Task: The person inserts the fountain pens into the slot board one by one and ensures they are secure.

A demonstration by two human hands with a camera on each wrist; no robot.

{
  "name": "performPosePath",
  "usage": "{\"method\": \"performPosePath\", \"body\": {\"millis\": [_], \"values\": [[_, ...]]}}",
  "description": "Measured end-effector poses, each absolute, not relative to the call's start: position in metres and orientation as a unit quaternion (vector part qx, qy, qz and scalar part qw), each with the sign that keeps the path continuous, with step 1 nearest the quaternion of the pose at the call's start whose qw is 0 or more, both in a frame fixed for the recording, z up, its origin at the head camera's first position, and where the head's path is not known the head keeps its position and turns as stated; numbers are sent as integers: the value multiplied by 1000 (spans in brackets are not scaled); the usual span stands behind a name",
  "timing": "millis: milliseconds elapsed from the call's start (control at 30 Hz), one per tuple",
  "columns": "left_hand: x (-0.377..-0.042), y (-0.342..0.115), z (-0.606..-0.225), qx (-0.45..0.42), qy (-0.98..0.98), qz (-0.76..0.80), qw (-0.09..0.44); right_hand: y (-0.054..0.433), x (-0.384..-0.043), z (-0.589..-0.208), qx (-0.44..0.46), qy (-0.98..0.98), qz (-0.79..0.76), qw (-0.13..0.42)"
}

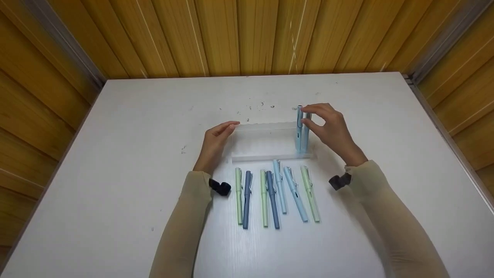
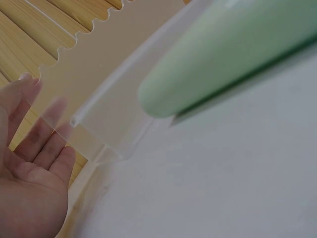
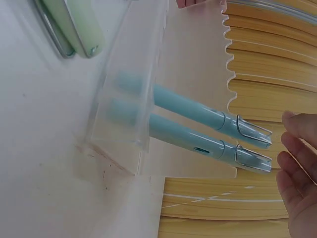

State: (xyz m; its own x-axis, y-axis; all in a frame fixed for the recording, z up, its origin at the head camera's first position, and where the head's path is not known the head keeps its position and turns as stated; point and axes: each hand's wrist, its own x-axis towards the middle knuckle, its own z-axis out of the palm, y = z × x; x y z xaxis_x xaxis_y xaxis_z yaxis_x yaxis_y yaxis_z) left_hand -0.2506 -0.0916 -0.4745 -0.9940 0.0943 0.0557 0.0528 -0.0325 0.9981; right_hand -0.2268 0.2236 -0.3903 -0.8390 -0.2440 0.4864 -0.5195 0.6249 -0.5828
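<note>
A clear acrylic pen stand with a scalloped back edge stands on the table. My left hand pinches its left end, the thumb at the back panel's edge and the fingers behind the panel. Two light blue fountain pens lean upright side by side in the stand's right end, caps up, their lower ends behind the frosted-looking front lip. Beside their caps is my right hand, fingers slightly bent; the right wrist view shows a gap between fingertips and clips.
Several capped pens lie in front of the stand: light green pens, dark blue pens and light blue pens. The white table has small dark specks behind the stand. Yellow slatted walls border it.
</note>
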Motion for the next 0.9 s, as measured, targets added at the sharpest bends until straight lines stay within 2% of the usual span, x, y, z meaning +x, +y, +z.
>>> {"method": "performPosePath", "body": {"millis": [300, 567, 767, 900], "values": [[-251, -93, -475, 52, 701, 711, 14, 214, -201, -402, 228, -893, 368, 121], [-250, -92, -475, 52, 710, 702, 22, 215, -183, -416, 205, -901, 381, 21], [-251, -92, -476, 65, 697, 714, 19, 217, -175, -420, 170, -902, 390, -75], [-250, -92, -476, 65, 694, 716, 18, 217, -173, -423, 161, -900, 388, -115]]}}
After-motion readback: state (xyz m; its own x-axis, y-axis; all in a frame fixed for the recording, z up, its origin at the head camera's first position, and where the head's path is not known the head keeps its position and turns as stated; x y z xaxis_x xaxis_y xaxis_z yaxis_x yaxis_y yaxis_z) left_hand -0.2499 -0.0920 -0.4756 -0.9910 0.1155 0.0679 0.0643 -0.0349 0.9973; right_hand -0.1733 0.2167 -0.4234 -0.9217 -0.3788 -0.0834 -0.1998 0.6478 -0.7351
